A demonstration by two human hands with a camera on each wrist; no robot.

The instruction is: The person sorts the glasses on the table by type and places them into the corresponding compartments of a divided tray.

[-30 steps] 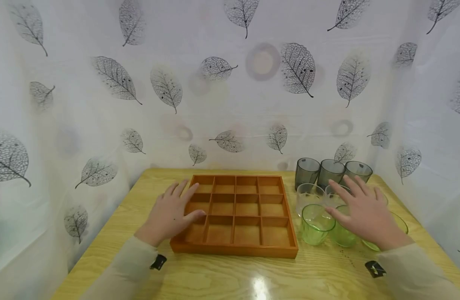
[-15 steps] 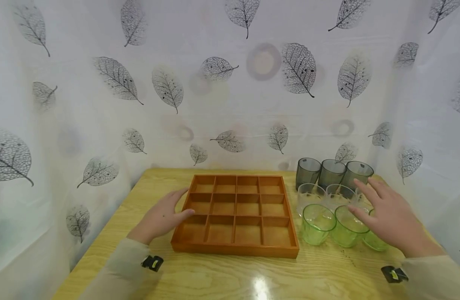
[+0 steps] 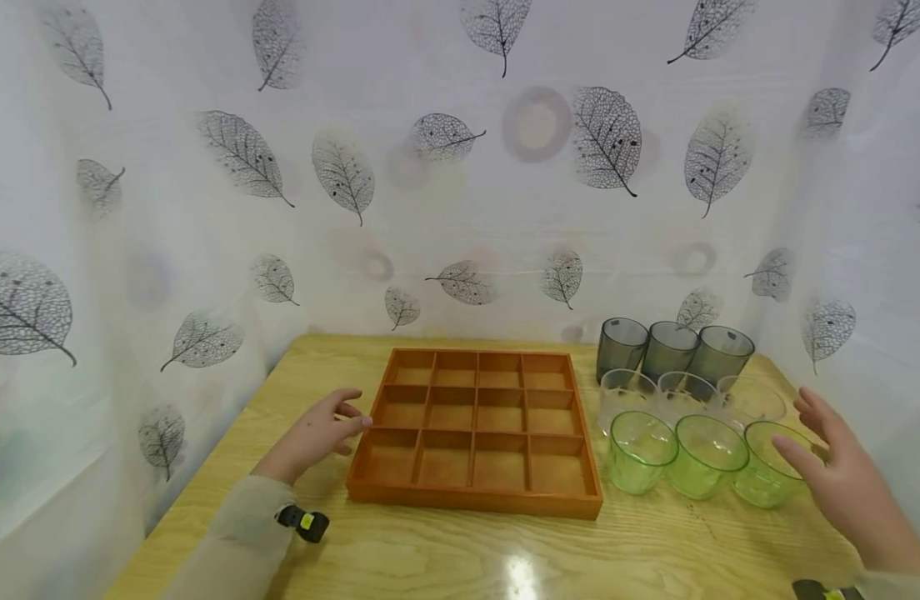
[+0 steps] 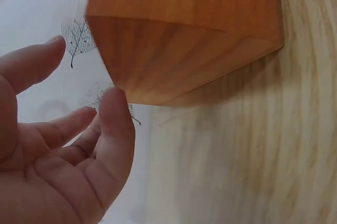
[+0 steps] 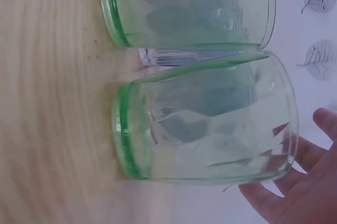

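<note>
My left hand (image 3: pixel 317 435) is just off the left side of an orange-brown wooden compartment tray (image 3: pixel 475 500), its fingers loosely bent and holding nothing. In the left wrist view the thumb and fingers are spread near the corner of the tray (image 4: pixel 174 55). At the far right my right hand (image 3: pixel 850 483) is beside the rightmost green glass (image 3: pixel 763 487), thumb and fingers apart around its outer side. From the right wrist, the fingers (image 5: pixel 258 197) show near the rim of that upright green glass (image 5: pixel 205 129). All visible tray compartments are bare.
Two more green glasses (image 3: pixel 643 458) stand left of the rightmost one. Behind them are a row of clear glasses (image 3: pixel 627 400) and a row of grey glasses (image 3: pixel 621 354). A leaf-print curtain (image 3: pixel 460 208) surrounds the wooden table (image 3: pixel 400 550).
My right hand has moved right and down, from above the glasses to the outer side of the rightmost green glass. My left hand has drawn back left off the tray, its fingers bending more.
</note>
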